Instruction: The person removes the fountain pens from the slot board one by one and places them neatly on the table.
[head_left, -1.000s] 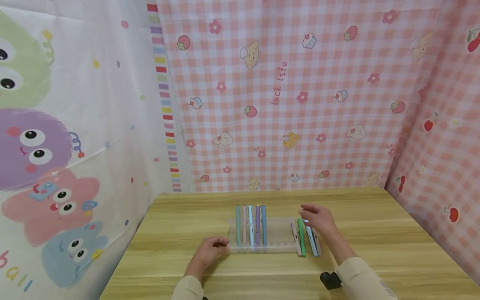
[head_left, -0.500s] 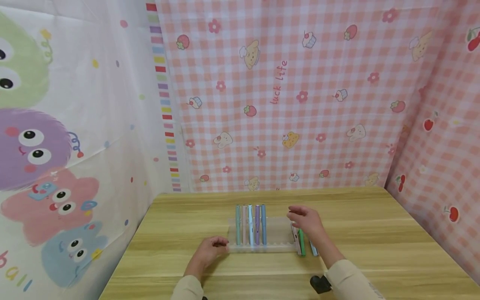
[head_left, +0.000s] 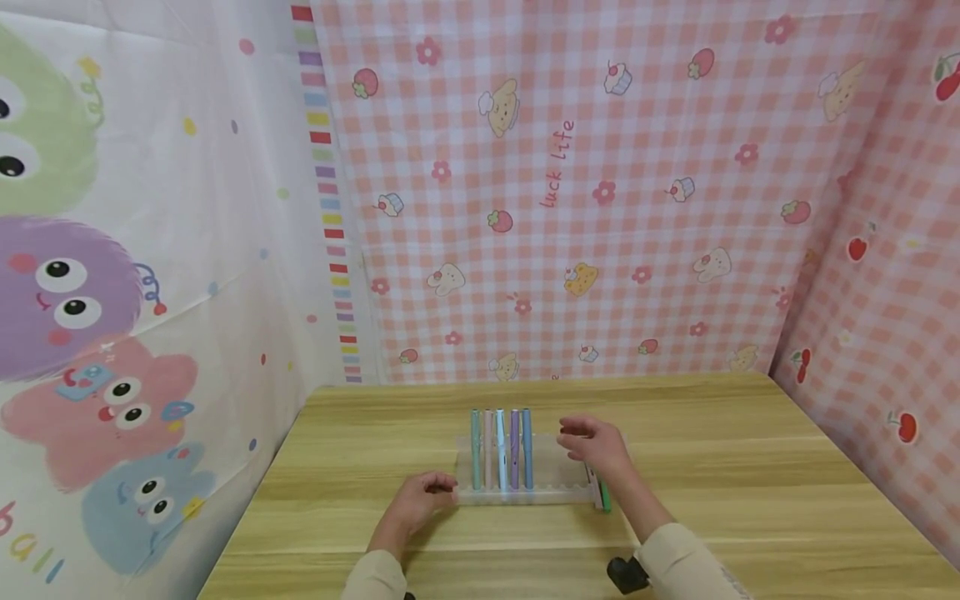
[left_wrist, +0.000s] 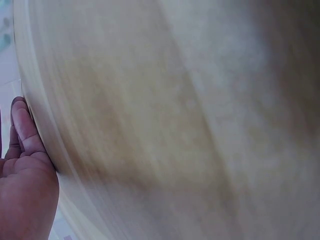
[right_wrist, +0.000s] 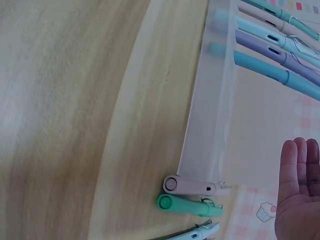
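A clear plastic pen rack (head_left: 555,498) with a notched front rail lies on the wooden table. Several capped pens stand in its left half, among them a green pen (head_left: 476,450), a purple pen (head_left: 514,450) and a blue pen (head_left: 528,450). My left hand (head_left: 420,500) has its fingertips right at the rack's left end. Over the rack's right part hovers my right hand (head_left: 600,446), fingers extended and nothing visible in them. Beneath it, beside the rack's right end, lie a pink pen (right_wrist: 192,185), a bright green pen (right_wrist: 187,204) and a light blue pen (right_wrist: 200,231).
The wooden table (head_left: 360,433) meets a pink checked curtain (head_left: 465,250) at the back and a white cartoon curtain (head_left: 247,250) at the left. A black object (head_left: 627,575) sits by the right sleeve.
My right hand has moved left from above the loose pens to above the rack's right part. The left hand and the pens in the rack have stayed put.
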